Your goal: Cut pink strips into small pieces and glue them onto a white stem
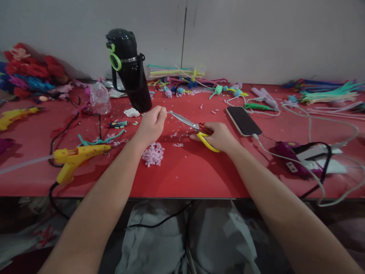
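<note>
My right hand (219,136) is closed round the yellow and red handles of a pair of scissors (186,122), whose blades point left toward my left hand. My left hand (152,123) is pinched shut just left of the blade tips; what it pinches is too small to make out. Below my left hand lies a small pile of pale pink cut pieces (153,154) on the red table (185,175). Tiny scraps are scattered between the two hands.
A black bottle (129,70) leans behind my left hand, beside a clear plastic bottle (100,98). A yellow glue gun (75,158) lies left. A phone (243,120) on a cable, a purple power strip (296,160) and coloured straws (327,93) lie right.
</note>
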Tool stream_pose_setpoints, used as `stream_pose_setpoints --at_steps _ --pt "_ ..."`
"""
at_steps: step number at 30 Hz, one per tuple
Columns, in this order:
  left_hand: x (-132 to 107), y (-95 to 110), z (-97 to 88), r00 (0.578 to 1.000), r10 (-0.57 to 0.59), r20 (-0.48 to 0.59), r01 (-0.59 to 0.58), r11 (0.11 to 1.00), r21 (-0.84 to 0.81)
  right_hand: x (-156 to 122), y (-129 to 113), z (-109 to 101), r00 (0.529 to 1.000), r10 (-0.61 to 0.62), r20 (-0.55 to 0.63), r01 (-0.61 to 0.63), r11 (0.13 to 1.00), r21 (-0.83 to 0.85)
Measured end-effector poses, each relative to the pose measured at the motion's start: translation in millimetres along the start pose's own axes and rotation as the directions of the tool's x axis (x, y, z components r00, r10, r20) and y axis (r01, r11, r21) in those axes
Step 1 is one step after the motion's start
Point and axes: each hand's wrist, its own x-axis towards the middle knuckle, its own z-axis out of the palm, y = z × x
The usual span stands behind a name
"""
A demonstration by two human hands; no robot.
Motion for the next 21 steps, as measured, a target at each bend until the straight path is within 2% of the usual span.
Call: stream_pose_setpoints --at_steps 12,21 --pt "0.5 -2.0 1.4 1.000 0.000 -0.014 0.000 1.000 -0.013 -2.9 -4.4 -2.5 1.000 0.004 -0.015 -0.004 1.000 0.020" --pt "0.3 -0.7 0.8 1.000 0.014 -0.004 -0.014 1.000 0.002 -0.2 2.5 0.8 1.000 -0.004 0.002 0.004 1.000 0.010"
